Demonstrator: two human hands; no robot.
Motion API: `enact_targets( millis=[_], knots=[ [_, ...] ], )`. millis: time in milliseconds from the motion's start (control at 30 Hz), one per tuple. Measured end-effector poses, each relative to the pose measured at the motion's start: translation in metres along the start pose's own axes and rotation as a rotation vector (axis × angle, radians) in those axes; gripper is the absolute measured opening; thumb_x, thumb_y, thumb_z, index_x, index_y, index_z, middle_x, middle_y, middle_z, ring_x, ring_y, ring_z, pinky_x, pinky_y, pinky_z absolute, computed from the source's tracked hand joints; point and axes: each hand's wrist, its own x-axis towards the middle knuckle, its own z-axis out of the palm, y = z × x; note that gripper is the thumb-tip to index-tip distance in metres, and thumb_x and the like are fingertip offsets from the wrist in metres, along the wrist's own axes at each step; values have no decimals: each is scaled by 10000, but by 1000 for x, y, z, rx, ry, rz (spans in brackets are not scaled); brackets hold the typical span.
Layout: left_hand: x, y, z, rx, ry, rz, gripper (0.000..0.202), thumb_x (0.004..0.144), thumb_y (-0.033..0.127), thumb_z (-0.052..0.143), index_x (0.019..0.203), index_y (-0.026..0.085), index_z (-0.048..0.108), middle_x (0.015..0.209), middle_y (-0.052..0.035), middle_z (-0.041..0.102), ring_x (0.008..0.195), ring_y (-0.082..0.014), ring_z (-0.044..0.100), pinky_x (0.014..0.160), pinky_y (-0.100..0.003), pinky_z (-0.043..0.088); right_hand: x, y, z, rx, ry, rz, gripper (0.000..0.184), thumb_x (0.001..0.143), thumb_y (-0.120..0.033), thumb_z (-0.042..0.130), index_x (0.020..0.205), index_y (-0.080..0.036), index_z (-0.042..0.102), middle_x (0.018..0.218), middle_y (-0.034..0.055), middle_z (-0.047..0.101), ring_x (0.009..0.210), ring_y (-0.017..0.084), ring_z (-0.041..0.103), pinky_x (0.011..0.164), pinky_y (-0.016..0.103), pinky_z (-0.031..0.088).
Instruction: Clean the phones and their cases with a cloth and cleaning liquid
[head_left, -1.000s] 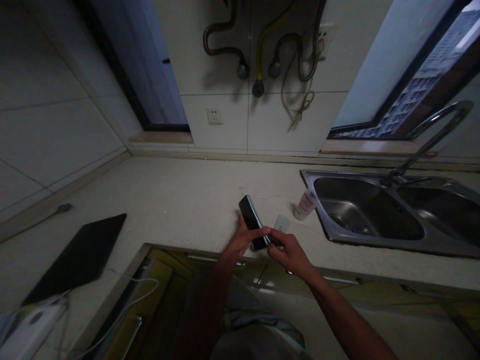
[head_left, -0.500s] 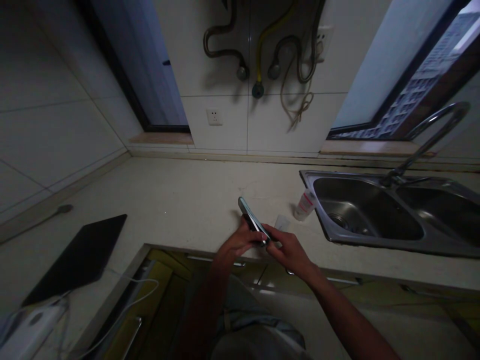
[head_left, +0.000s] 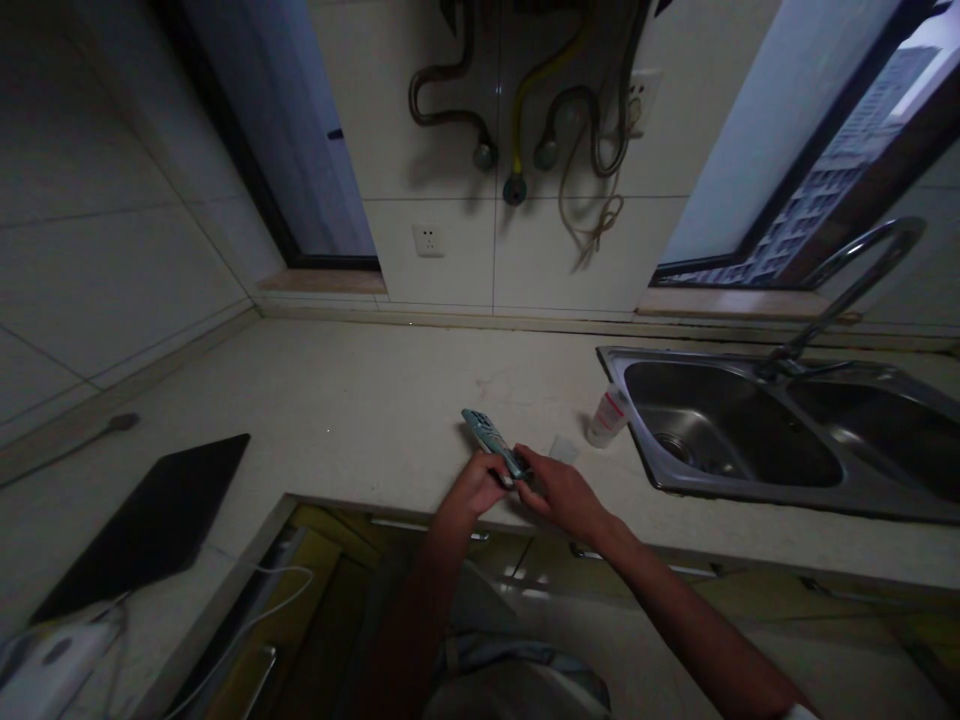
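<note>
Left hand (head_left: 471, 487) and right hand (head_left: 564, 492) pinched a phone (head_left: 489, 440) by its near end, just above the counter's (head_left: 360, 400) front edge, left of the sink (head_left: 750, 497). Its long axis pointed away and leftward, far end free. Likely light, stiff, slick and breakable, it seemed best gripped along its side edges

Pale stone counter (head_left: 360, 400), with a flat black board (head_left: 142, 525) lying toward its left end, a white appliance (head_left: 45, 668) at the near left corner, a steel sink (head_left: 750, 497) set into its right part, and a small white bottle (head_left: 607, 416) and a clear packet (head_left: 564, 448) just beside the sink.
</note>
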Motion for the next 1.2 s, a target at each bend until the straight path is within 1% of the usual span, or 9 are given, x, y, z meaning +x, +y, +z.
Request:
enact_targets(
  millis=[200, 300, 533, 600, 700, 833, 1000, 1100, 1200],
  knots=[
    [1, -2, -3, -13, -15, -6, 311, 407, 16, 552, 679, 132, 647, 715, -40, 668, 679, -154, 567, 678, -276, 433, 4, -6, 2, -106, -190, 53, 542, 879, -142, 485, 1405, -25, 432, 1271, 266, 630, 1085, 308, 680, 888, 411, 548],
    [0, -2, -3, -15, -42, -15, 373, 394, -13, 556, 724, 131, 653, 785, -53, 701, 743, -169, 604, 706, -273, 447, 6, -7, 5, -119, -237, 78, 620, 836, -88, 493, 1444, -43, 384, 1266, 262, 633, 1070, 306, 688, 872, 410, 556],
    [2, -6, -11, -39, -69, -2, 394, 389, -53, 550, 725, 131, 641, 706, -8, 675, 664, -140, 594, 684, -261, 453, 7, 0, 10, -122, -154, -60, 688, 765, 6, 540, 1434, -110, 425, 1331, 222, 594, 1216, 285, 596, 990, 418, 514],
    [4, -7, -16, -46, -74, -2, 414, 402, -47, 526, 751, 136, 653, 729, -13, 686, 693, -158, 612, 736, -292, 474, 8, 2, 9, -141, -112, -96, 626, 801, 4, 532, 1407, -138, 468, 1295, 193, 622, 1199, 276, 593, 987, 424, 515],
    [5, -9, -26, -81, -104, -51, 501, 413, -29, 484, 844, 137, 677, 824, -47, 721, 858, -231, 659, 929, -428, 468, 8, 6, 3, -162, -70, -169, 534, 858, -28, 536, 1364, -199, 530, 1316, 157, 626, 1165, 269, 587, 973, 446, 517],
    [4, -8, -34, -120, -112, -175, 573, 421, -19, 469, 936, 127, 673, 890, -62, 737, 940, -251, 666, 1037, -526, 406, 5, 12, -4, -191, -61, -243, 485, 864, -63, 563, 1338, -169, 571, 1250, 166, 670, 1036, 267, 625, 883, 440, 554],
    [1, -3, -30, -154, -52, -239, 664, 428, 23, 475, 1066, 125, 629, 972, -93, 734, 1014, -280, 661, 1016, -538, 434, 4, 21, -10, -72, 112, -216, 431, 883, -122, 527, 1297, -187, 624, 1224, 144, 696, 1092, 270, 645, 902, 439, 563],
    [-1, -3, -28, -132, -59, -253, 722, 407, 49, 479, 1118, 110, 596, 966, -131, 725, 1009, -322, 667, 971, -562, 455, 12, 27, -17, 93, 295, -37, 338, 907, -213, 530, 1204, -217, 690, 1191, 115, 719, 1069, 260, 681, 937, 456, 557],
    [-4, -4, -27, -76, -45, -239, 725, 411, 60, 495, 1131, 95, 577, 906, -138, 721, 931, -320, 689, 947, -539, 471, 27, 33, -22, 368, 489, 217, 301, 871, -356, 627, 1101, -193, 734, 1079, 110, 757, 923, 253, 721, 852, 446, 598]
  ],
)
